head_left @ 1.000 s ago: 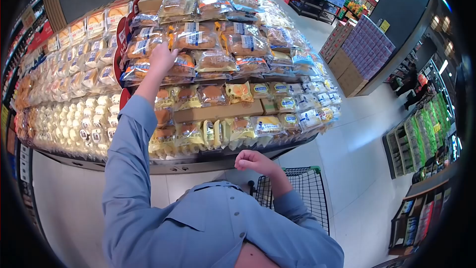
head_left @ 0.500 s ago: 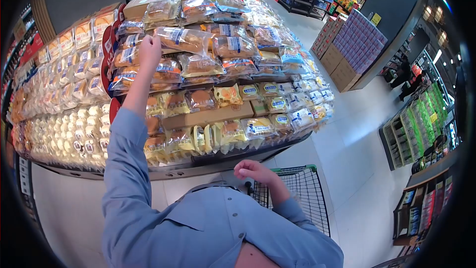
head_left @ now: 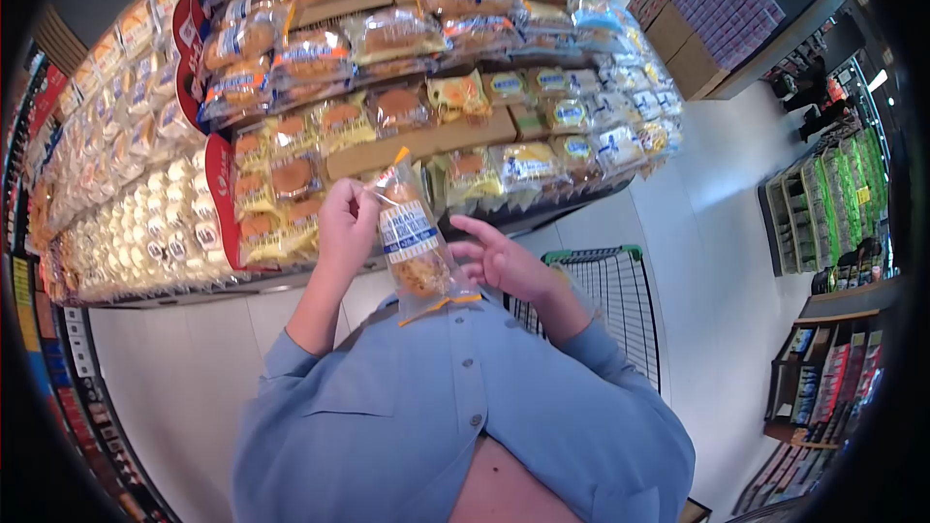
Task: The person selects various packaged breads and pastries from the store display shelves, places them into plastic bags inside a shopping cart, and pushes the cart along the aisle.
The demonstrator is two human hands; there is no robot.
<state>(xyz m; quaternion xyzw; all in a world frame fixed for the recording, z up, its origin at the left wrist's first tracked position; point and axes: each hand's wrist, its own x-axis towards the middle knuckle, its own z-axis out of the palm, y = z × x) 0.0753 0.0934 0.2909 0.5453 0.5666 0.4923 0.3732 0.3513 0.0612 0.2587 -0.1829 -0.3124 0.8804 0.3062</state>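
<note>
A packaged loaf of bread (head_left: 415,237) in a clear bag with a blue and white label hangs in front of my chest, tilted slightly. My left hand (head_left: 351,221) pinches the bag near its upper left edge. On the other side, my right hand (head_left: 506,263) has its fingers apart and reaches toward the bag's right edge; whether the fingertips touch it I cannot tell. Behind the loaf rises a tiered bakery display with more bagged loaves (head_left: 392,34) above and small yellow-wrapped cakes (head_left: 293,174) below.
A shopping cart (head_left: 620,291) with a green-trimmed rim stands to my right. Red divider panels (head_left: 223,199) split the display from white packaged buns (head_left: 160,247) at left. Stacked boxes (head_left: 717,10) and green-fronted shelves (head_left: 833,194) stand across the aisle.
My left hand has pulled the bagged loaf off the upper tier and brought it down before my chest. My right hand has risen beside it, its fingers now spreading. The view has tilted down.
</note>
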